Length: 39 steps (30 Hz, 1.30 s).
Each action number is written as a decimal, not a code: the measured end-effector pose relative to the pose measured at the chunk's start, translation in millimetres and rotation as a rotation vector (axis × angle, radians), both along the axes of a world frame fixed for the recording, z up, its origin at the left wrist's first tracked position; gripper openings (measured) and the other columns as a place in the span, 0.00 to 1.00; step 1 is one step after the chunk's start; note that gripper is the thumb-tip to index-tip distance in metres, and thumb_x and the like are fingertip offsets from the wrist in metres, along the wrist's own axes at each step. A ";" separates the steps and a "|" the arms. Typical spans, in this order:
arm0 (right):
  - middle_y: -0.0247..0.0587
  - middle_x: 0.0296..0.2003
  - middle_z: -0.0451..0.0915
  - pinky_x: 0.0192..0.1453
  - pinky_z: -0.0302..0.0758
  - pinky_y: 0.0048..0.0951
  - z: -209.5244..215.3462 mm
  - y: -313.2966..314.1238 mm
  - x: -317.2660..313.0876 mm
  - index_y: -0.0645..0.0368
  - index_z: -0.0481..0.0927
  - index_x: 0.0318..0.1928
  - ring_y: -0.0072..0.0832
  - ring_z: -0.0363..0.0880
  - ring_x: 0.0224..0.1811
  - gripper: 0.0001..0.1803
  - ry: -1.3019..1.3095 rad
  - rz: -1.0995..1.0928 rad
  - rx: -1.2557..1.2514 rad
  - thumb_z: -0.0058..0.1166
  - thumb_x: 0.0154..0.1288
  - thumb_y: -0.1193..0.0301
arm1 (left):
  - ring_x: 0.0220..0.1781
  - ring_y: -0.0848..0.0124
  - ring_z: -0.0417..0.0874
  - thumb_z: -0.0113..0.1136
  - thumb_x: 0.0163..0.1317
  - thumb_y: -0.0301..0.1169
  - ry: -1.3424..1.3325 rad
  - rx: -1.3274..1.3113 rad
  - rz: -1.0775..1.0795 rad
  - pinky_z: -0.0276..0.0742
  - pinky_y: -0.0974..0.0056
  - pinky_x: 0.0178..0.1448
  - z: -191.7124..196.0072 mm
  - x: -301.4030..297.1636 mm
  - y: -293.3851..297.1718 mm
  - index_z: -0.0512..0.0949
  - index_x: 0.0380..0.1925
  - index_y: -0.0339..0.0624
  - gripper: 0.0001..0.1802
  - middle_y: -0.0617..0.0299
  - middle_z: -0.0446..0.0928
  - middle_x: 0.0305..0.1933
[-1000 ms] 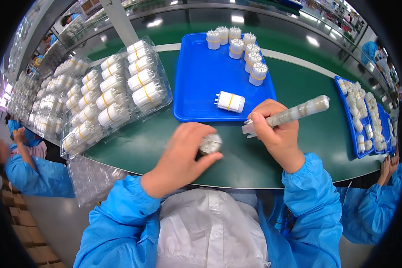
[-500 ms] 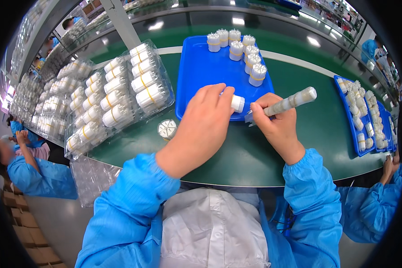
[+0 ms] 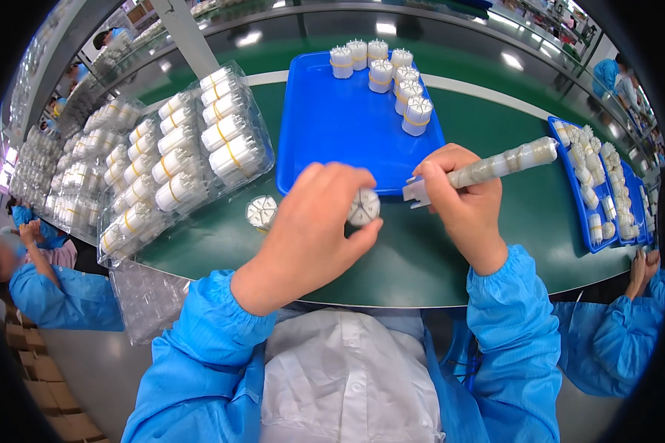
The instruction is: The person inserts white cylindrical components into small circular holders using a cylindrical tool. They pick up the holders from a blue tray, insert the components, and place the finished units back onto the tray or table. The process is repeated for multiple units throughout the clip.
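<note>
Gripping a round white bundle of plastic parts (image 3: pixel 363 207) between thumb and fingertips, left hand (image 3: pixel 310 232) curled over it just above the green worktop (image 3: pixel 421 258). Right hand (image 3: pixel 462 199) closed around a long grey wrapped tool (image 3: pixel 495 166), flat pale tip pointing toward the bundle, close beside it. Just left of the left hand, another white bundle (image 3: pixel 261 212) lying on the worktop. Beyond the hands, a blue tray (image 3: pixel 340 133) carrying upright banded white bundles (image 3: pixel 391 74) along its far right corner. Farther left, clear blister packs (image 3: pixel 177 155) filled with more bundles. Far right, a second blue tray (image 3: pixel 591 184) with loose white parts, near another person's blue sleeve (image 3: pixel 613 347).
</note>
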State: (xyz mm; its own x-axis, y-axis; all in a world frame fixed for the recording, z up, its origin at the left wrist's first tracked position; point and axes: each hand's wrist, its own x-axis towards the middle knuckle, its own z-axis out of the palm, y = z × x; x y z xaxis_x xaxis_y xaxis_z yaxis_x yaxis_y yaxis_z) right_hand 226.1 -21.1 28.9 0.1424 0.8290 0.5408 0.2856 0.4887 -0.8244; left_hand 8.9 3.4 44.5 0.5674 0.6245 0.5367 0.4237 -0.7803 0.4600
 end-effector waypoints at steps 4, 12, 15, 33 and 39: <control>0.37 0.25 0.82 0.29 0.72 0.28 -4.5 -1.0 -10.2 0.63 0.84 0.31 0.24 0.79 0.26 0.04 -0.107 0.110 0.095 0.67 0.63 0.78 | 0.49 0.55 0.80 0.77 0.51 0.27 -0.065 -0.139 -0.031 0.77 0.55 0.53 -30.0 -0.2 -1.9 0.79 0.52 0.39 0.27 0.55 0.81 0.47; 0.35 0.24 0.82 0.26 0.72 0.27 -6.8 -2.9 -13.1 0.62 0.83 0.31 0.24 0.79 0.23 0.06 -0.225 0.081 0.033 0.68 0.62 0.77 | 0.44 0.61 0.81 0.83 0.47 0.31 -0.083 -0.124 -0.015 0.81 0.61 0.44 -35.7 -0.6 -0.4 0.81 0.51 0.40 0.30 0.58 0.81 0.45; 0.35 0.23 0.82 0.26 0.72 0.28 -9.0 -3.3 -15.2 0.62 0.83 0.31 0.25 0.79 0.22 0.07 -0.239 0.070 0.007 0.68 0.62 0.75 | 0.43 0.61 0.81 0.83 0.47 0.33 -0.091 -0.113 -0.010 0.81 0.61 0.41 -38.6 1.9 -2.3 0.80 0.51 0.40 0.31 0.57 0.80 0.43; 0.36 0.26 0.81 0.28 0.72 0.28 -6.4 1.6 -13.4 0.61 0.82 0.31 0.25 0.79 0.25 0.07 -0.249 0.069 0.071 0.68 0.63 0.76 | 0.51 0.55 0.84 0.75 0.50 0.24 -0.160 -0.127 -0.031 0.80 0.56 0.53 -39.6 2.4 -6.4 0.77 0.55 0.39 0.30 0.53 0.80 0.49; 0.36 0.26 0.81 0.30 0.73 0.29 -12.1 0.9 -16.8 0.62 0.81 0.33 0.24 0.79 0.26 0.07 -0.258 0.122 -0.009 0.68 0.65 0.74 | 0.49 0.55 0.83 0.76 0.51 0.25 -0.141 -0.084 -0.052 0.80 0.57 0.53 -39.9 2.1 -6.3 0.77 0.57 0.39 0.31 0.54 0.80 0.48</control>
State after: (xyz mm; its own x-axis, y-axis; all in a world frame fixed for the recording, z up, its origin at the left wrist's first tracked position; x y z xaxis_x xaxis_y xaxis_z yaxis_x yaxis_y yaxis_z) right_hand 209.3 -20.2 16.9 -0.1001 0.8363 0.5390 0.4258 0.5256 -0.7365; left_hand 10.9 -2.8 4.6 0.5230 0.6426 0.5599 0.3110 -0.7555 0.5767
